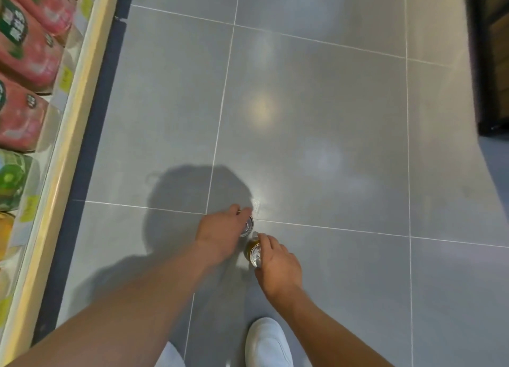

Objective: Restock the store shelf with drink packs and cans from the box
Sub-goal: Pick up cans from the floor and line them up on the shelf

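Note:
My left hand grips a can from above; only its silver top shows past my fingers. Just below it, my right hand holds a second can, dark olive with a white label and a silver rim. Both hands hang close together over the grey tiled floor. The store shelf runs along the left edge, with pink drink packs on it and a green pack lower down. No box is in view.
A pale shelf lip with yellow price tags borders the floor on the left. A dark fixture stands at the upper right. My white shoe is at the bottom, below my right hand.

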Tool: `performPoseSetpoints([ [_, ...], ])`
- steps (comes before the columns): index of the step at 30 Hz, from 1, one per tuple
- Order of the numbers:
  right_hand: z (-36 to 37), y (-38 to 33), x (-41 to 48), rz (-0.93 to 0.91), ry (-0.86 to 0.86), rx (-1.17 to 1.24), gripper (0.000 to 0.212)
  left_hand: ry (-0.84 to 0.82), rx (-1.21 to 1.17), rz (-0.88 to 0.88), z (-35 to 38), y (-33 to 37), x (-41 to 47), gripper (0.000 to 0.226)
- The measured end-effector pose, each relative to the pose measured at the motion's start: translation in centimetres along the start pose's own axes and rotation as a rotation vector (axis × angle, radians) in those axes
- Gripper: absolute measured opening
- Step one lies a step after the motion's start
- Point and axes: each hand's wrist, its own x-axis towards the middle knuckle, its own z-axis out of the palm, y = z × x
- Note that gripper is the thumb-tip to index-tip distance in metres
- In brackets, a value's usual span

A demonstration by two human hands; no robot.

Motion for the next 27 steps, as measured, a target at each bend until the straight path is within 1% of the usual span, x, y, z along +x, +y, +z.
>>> performPoseSetpoints([
  [2, -0.2, 0.2, 0.1, -0.009, 0.009, 0.002, 0.074, 0.044, -0.012, 0.023, 0.1, -0.5, -0.3, 0.063],
  [6, -2.2, -0.2, -1.0, 0.023, 0.020, 0.029, 0.071, 0.069, -0.037, 0.014, -1.4, -1.7, -2.6, 0.063],
  [11, -9.0, -2.4, -5.7, 0.012, 0.021, 0.044, 0.066, 0.094, -0.042, 0.005, -7.7, -2.4, -8.9, 0.062],
  [15, -18.0, -5.2, -11.0, -0.039, 0.041, 0.123, 0.066, 0.164, -0.113, -0.011, -15.6, -2.7, -15.2, 0.057],
  [19, -29.7, -8.7, -17.5, -0.102, 0.102, 0.271, 0.061, 0.221, -0.118, -0.024, -26.5, -1.9, -23.0, 0.056],
  [22, -38.3, -11.4, -23.0, -0.156, 0.149, 0.324, 0.064, 0.281, -0.210, -0.087, -34.8, -0.3, -29.9, 0.059],
  [25, -46.5, -14.1, -28.8, -0.215, 0.216, 0.400, 0.062, 0.432, -0.337, -0.148, -42.2, 1.6, -36.9, 0.068],
  [27, -51.7, -15.9, -33.0, -0.263, 0.255, 0.452, 0.063, 0.456, -0.420, -0.185, -47.3, 3.0, -42.0, 0.070],
])
